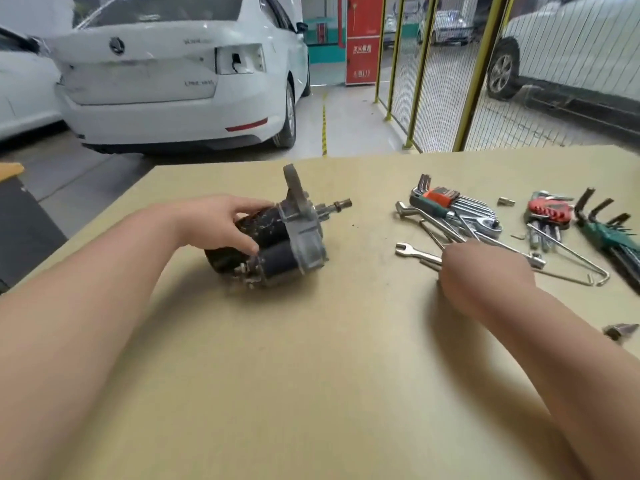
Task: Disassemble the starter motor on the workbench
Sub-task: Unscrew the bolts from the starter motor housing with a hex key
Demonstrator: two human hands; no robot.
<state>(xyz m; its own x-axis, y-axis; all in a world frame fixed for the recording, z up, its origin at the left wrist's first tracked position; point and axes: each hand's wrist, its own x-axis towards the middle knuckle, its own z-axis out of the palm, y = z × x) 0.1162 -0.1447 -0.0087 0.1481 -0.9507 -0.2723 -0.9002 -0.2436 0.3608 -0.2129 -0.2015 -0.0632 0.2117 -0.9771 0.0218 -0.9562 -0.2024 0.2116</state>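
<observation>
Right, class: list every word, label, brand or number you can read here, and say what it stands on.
Nothing reads clearly.
White car: boot lettering, blurred.
Red cabinet: white characters, too blurred.
Starter motor: no text visible.
Orange hex key holder: marks too small.

Soft, even daylight; faint shadows; blurry right hand (486, 271) — wide-angle bowing at edges

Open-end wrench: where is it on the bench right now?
Head view: the open-end wrench lies on the workbench right of the starter motor, at the near left edge of the tool pile, its handle end hidden by the right hand.
</observation>
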